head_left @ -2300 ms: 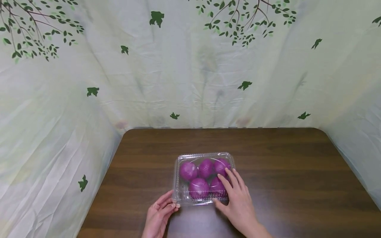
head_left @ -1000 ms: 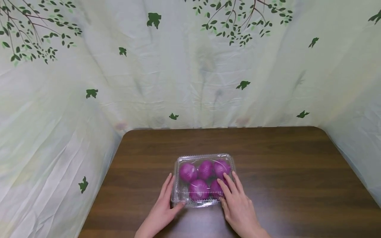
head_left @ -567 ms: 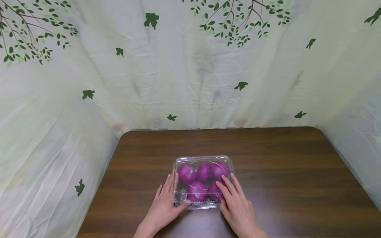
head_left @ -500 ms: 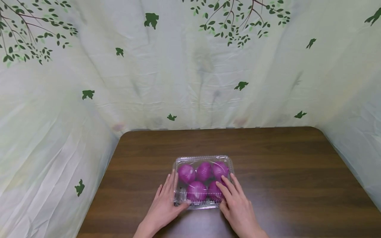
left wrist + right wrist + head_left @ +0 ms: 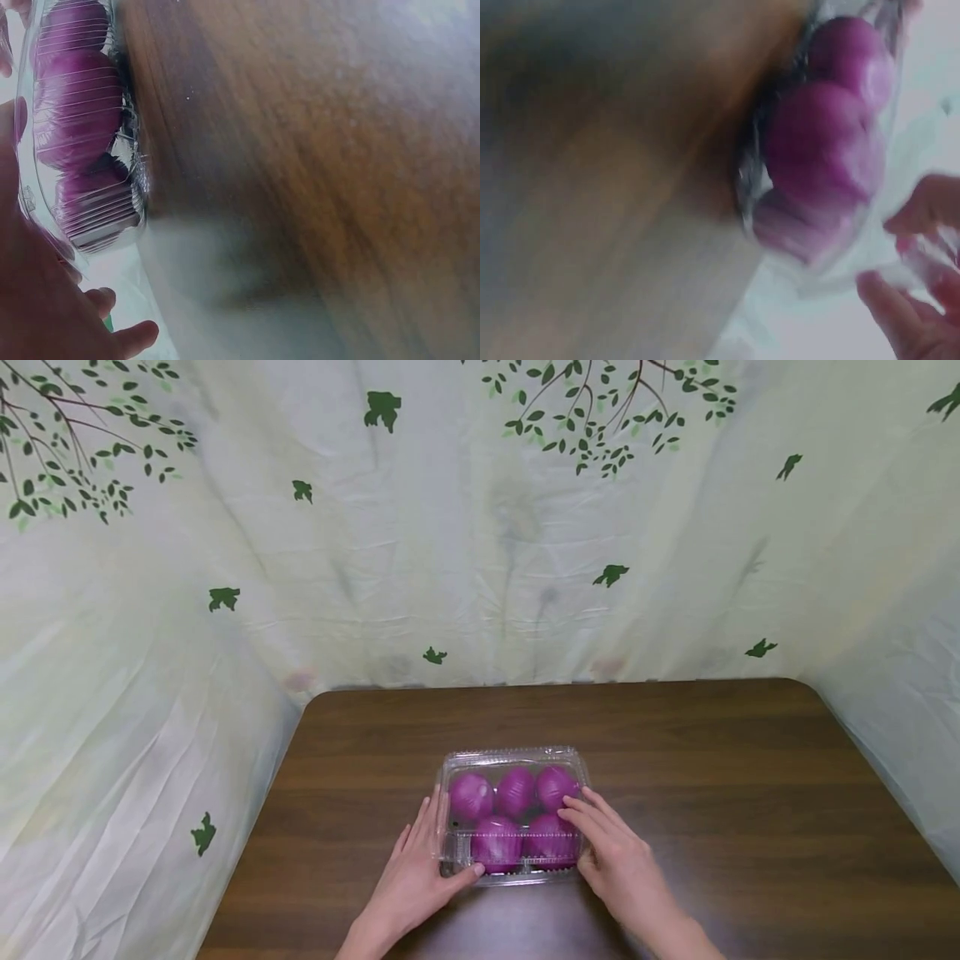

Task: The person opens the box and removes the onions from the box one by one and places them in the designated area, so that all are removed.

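In the head view a clear plastic clamshell container [image 5: 517, 753] lies on the table, holding several purple, round red onions [image 5: 497, 845]. Its lid's front edge [image 5: 517, 835] stands a little above the bottom rim [image 5: 525, 880]. My left hand [image 5: 408, 881] holds the container's front left corner, fingers along its side and thumb over the front rim. At the right front corner, my right hand [image 5: 622, 864] pinches the lid edge with bent fingers. The left wrist view has the left hand [image 5: 41, 292] beside the container; blur softens the right hand [image 5: 919, 300] in the right wrist view.
The brown wooden table [image 5: 712, 793] has rounded far corners. A pale curtain [image 5: 480, 527] printed with green leaves and branches hangs behind it and at both sides.
My left hand has gone from the front corner to lie along the container's left side. My right hand has shifted right off the lid's top to its front corner, and the lid's front edge has risen.
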Demonstrator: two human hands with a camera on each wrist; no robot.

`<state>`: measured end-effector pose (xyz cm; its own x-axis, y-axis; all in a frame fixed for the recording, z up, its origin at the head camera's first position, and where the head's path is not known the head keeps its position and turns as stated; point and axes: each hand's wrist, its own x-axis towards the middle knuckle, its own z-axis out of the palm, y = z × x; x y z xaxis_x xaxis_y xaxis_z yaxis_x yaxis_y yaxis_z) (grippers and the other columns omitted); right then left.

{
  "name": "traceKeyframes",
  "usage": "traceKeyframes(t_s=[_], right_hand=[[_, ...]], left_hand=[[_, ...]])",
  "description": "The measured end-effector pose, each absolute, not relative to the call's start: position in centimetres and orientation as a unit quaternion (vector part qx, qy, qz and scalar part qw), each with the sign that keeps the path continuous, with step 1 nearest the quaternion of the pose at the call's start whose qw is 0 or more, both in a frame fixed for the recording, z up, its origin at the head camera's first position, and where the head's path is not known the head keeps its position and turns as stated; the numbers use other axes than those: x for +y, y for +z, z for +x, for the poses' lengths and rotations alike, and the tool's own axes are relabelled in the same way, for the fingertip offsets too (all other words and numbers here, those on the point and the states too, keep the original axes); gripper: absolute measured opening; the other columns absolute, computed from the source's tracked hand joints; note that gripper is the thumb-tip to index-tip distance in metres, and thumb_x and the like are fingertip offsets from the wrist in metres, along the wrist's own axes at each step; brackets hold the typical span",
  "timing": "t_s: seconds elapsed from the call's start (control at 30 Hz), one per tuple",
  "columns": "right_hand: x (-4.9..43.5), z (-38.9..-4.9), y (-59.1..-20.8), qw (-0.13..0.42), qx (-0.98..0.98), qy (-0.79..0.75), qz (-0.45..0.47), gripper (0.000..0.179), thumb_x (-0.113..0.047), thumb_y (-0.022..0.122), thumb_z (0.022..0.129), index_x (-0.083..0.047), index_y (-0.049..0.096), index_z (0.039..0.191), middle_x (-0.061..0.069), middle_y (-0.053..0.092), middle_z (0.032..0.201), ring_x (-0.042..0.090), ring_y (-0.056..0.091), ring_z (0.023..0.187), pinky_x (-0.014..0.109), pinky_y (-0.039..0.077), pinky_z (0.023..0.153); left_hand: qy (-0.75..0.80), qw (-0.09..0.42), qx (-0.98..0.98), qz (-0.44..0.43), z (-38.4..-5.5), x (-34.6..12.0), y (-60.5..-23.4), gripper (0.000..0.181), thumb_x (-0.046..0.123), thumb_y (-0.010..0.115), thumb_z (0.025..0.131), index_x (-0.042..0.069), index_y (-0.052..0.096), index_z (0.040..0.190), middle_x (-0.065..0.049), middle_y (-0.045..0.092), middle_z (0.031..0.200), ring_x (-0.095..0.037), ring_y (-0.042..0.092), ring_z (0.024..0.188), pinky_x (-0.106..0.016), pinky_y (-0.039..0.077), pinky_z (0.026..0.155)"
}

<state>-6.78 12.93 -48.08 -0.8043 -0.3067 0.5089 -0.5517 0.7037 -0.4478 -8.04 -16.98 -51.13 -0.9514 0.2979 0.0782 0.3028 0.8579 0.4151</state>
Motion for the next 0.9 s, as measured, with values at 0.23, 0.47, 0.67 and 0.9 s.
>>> traceKeyframes(t_s=[0.23, 0.47, 0.67, 0.9], right_hand=[[15.2, -7.8, -45.6, 0.040, -0.913, 0.310, 0.262, 0.065, 0.004, 0.077, 0.072, -0.014, 0.061, 0.133, 0.001, 0.051, 0.145, 0.026, 0.035, 0.141, 0.031, 0.055, 0.080], [16.7, -9.6, -43.5, 0.030, -0.876, 0.396, 0.272, 0.059, -0.010, 0.082, 0.080, -0.022, 0.061, 0.133, -0.001, 0.053, 0.143, 0.022, 0.040, 0.138, 0.035, 0.046, 0.099], [16.4, -11.4, -43.8, 0.143, -0.840, 0.466, 0.237, 0.063, -0.009, 0.083, 0.078, -0.018, 0.061, 0.135, -0.001, 0.058, 0.137, 0.016, 0.055, 0.123, 0.018, 0.041, 0.099], [14.5, -12.7, -42.4, 0.192, -0.784, 0.566, 0.165, 0.047, 0.009, 0.067, 0.088, 0.001, 0.058, 0.134, 0.012, 0.058, 0.133, 0.011, 0.054, 0.119, 0.020, 0.043, 0.098]], left_hand=[[-0.199, -0.004, -0.968, -0.151, -8.3, -17.0, -51.0, 0.111, 0.074, 0.056, 0.082, 0.013, 0.006, 0.159, -0.002, 0.001, 0.165, -0.029, 0.012, 0.148, -0.057, 0.025, 0.111], [-0.193, -0.010, -0.971, -0.140, -8.4, -16.8, -51.1, 0.111, 0.078, 0.053, 0.081, 0.012, 0.009, 0.159, -0.004, 0.005, 0.165, -0.027, 0.013, 0.148, -0.056, 0.025, 0.112], [-0.200, -0.015, -0.970, -0.136, -8.4, -16.9, -51.2, 0.110, 0.080, 0.052, 0.080, 0.013, 0.015, 0.159, -0.001, 0.008, 0.165, -0.026, 0.013, 0.149, -0.056, 0.027, 0.111], [-0.201, -0.004, -0.969, -0.144, -8.5, -16.9, -51.2, 0.110, 0.079, 0.053, 0.080, 0.011, 0.016, 0.159, -0.001, 0.005, 0.165, -0.028, 0.012, 0.149, -0.056, 0.029, 0.110]])
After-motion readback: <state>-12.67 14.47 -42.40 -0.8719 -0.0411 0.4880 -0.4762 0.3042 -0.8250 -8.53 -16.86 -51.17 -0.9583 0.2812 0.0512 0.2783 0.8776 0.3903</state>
